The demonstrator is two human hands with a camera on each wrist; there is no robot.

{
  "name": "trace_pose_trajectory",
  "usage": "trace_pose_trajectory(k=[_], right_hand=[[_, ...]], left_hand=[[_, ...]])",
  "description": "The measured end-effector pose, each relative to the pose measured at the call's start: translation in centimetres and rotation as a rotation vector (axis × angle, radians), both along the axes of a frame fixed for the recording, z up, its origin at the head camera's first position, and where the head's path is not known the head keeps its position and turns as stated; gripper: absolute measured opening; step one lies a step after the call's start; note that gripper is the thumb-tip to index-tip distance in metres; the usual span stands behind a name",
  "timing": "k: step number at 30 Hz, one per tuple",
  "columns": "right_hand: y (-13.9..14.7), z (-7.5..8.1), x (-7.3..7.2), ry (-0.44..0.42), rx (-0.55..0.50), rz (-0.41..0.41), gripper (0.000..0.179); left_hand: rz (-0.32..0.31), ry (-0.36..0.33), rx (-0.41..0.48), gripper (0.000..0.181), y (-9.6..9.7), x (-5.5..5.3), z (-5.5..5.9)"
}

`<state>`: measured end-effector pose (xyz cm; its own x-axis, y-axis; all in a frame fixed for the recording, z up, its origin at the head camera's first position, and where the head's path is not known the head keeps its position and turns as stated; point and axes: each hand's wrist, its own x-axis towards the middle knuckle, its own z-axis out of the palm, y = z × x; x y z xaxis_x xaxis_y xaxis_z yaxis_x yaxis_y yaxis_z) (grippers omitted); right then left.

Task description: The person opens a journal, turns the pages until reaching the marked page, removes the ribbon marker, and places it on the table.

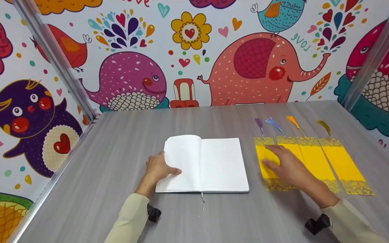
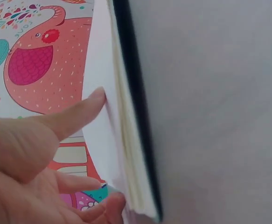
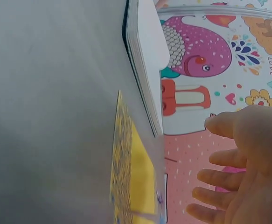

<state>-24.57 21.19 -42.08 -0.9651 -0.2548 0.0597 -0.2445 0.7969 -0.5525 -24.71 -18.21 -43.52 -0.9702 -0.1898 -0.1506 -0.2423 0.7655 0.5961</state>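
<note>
An open notebook with blank white pages lies on the table, its thin ribbon trailing past the bottom edge. My left hand holds its left side, thumb across the left page and the other fingers bent at the outer edge. In the left wrist view the thumb rests on the paper, above the dark cover. My right hand hovers over the leftmost yellow bookmarks, fingers apart and holding nothing. The right wrist view shows its spread fingers beyond a patterned bookmark end.
Several bookmarks lie side by side on the right, including the rightmost one. Their purple, blue, orange and olive tassels point to the back. Cartoon-printed walls enclose the grey table.
</note>
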Motion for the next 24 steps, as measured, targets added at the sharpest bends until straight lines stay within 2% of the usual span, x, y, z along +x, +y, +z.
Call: trace_pose_trajectory(k=[2,5,9,13,20,24], right_hand=[[-0.5,-0.1,0.1,0.011,-0.023,0.018,0.062],[-1.5,-0.2,0.1,-0.015,-0.048,0.029,0.064],[-3.2,-0.3,0.2,-0.094,-0.082,0.011,0.069],[-4.8,-0.8,-0.1,-0.189,-0.157,-0.015,0.069],[-6.6,-1.7,-0.3,-0.343,-0.238,-0.081,0.078],[-6.9,-1.8,-0.2,-0.376,-0.276,-0.103,0.077]], left_hand=[[0.012,-0.006,0.029,0.092,-0.1,-0.3,0.0],[0.05,-0.023,0.084,0.088,-0.5,-0.7,-0.1],[0.092,-0.036,0.149,0.085,-1.0,-1.1,-0.1],[0.096,-0.038,0.205,0.083,-1.3,-1.2,0.0],[0.134,-0.028,0.153,0.07,-1.2,-1.2,0.5],[0.131,-0.04,0.212,0.077,-0.9,-1.4,0.8]])
